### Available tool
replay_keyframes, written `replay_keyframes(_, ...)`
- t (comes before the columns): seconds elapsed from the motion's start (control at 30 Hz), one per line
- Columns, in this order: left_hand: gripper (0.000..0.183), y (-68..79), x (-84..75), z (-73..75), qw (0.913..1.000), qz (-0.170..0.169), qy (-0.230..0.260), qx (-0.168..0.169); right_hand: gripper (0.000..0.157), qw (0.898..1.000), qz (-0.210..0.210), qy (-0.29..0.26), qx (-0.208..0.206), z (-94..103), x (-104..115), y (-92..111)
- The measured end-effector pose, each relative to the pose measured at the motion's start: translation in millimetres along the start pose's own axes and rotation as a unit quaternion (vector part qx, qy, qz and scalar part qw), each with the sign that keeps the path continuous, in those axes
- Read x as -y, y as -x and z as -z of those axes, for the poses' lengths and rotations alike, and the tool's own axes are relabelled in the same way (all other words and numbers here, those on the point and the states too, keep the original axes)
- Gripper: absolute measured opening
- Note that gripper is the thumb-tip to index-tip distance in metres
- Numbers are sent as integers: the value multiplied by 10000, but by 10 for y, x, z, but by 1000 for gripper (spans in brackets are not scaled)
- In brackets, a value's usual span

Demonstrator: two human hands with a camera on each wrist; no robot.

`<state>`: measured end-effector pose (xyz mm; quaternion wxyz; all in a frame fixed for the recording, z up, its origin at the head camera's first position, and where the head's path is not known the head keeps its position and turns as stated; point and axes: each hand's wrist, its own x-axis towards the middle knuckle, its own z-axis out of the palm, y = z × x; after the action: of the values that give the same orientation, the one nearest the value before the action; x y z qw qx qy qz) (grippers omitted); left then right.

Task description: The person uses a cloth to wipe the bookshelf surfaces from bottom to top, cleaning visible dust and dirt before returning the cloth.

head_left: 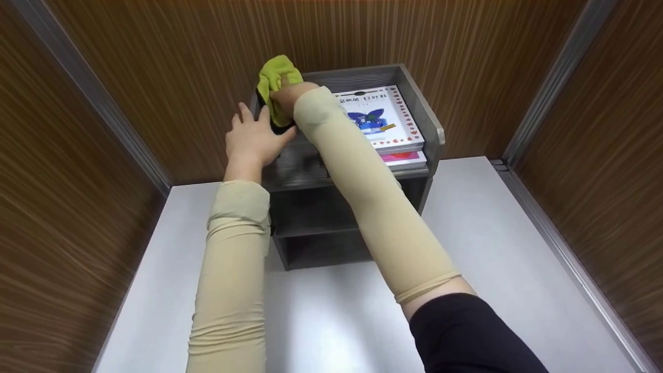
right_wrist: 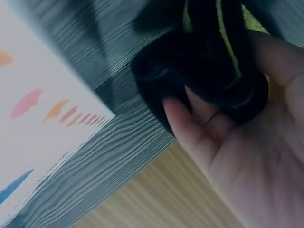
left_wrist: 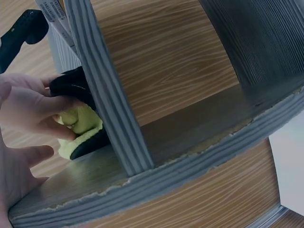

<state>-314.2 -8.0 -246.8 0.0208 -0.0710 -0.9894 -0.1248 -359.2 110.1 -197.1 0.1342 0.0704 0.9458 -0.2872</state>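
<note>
A yellow-green cloth with a black side [head_left: 280,70] is bunched in my right hand [head_left: 291,98] at the back left corner of a grey wooden shelf unit [head_left: 435,122]. In the right wrist view, my thumb and fingers curl round the cloth's black side [right_wrist: 199,71]. My left hand [head_left: 254,137] rests at the unit's left side with its fingers spread, close beside the cloth. The left wrist view shows that hand [left_wrist: 16,175] at the end of a grey board. Part of the cloth is hidden behind an upright panel [left_wrist: 107,90] there.
A stack of picture books [head_left: 380,122] fills the right part of the top compartment. Darker shelves [head_left: 316,210] lie below it. Wood-grain walls [head_left: 585,103] enclose the unit at the back and both sides, over a white floor [head_left: 321,311].
</note>
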Motion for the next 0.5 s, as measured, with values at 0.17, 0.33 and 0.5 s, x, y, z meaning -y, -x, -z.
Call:
replay_keyframes(0.17, 79, 5, -1, 17, 9999, -81, 68, -54, 53, 9897, 331, 1369, 241, -48, 29, -3)
replay_keyframes(0.33, 76, 5, -15, 64, 9990, -304, 302, -116, 68, 9497, 789, 2833, 1074, 82, 54, -74)
replay_keyframes(0.5, 90, -38, -116, 86, 9990, -328, 217, -222, 60, 8995, 1679, 3435, 2117, 283, -38, -197)
